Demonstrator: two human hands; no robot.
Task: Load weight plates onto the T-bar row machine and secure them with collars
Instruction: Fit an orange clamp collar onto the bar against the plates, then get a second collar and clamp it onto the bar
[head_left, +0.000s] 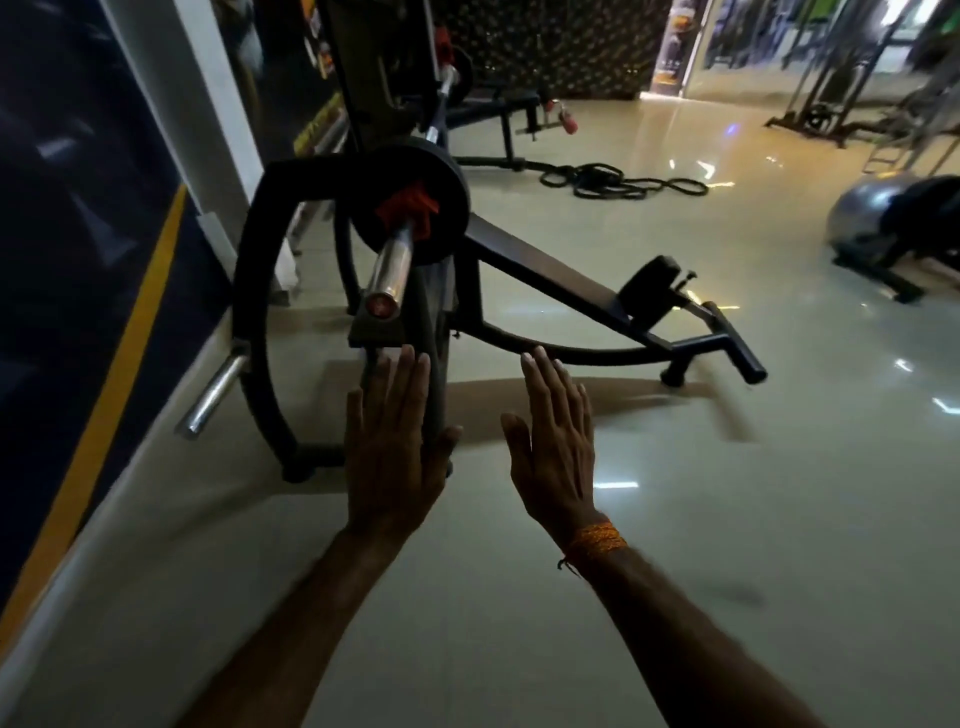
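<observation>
The black T-bar row machine (545, 270) stands on the pale floor ahead of me. Its chrome sleeve (389, 267) points toward me and carries a black weight plate (447, 192). A red collar (408, 205) sits on the sleeve against the plate's near face. My left hand (392, 447) is flat, palm down, fingers straight, below the sleeve's end and in front of the machine's upright post. My right hand (558, 441) is flat too, a little to the right, over the bare floor, with an orange thread on its wrist. Neither hand holds anything.
A dark wall with a yellow stripe (119, 364) runs along the left. A chrome storage peg (213, 395) juts from the machine's curved frame at lower left. Black ropes (618, 182) lie on the floor behind. A grey ball (872, 208) and other gym frames stand at the right.
</observation>
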